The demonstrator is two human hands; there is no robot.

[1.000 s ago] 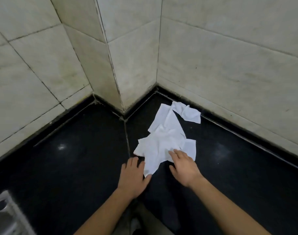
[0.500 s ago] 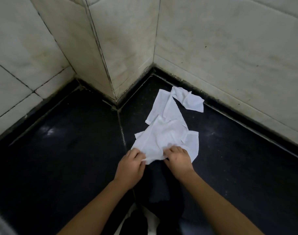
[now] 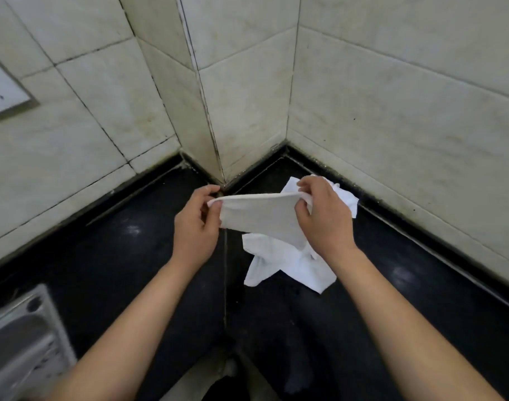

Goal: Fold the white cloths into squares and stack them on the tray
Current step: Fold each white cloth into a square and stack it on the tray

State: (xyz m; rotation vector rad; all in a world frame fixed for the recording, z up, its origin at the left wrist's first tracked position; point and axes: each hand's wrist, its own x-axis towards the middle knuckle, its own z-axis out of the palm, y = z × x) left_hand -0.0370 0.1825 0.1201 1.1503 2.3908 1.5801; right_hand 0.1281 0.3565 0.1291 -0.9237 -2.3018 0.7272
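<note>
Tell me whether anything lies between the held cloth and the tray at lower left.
Nothing visible does. The left hand and right hand hold the cloth up above the dark surface; from there to the tray only bare surface shows. The other cloths lie to the right, off that path.
</note>
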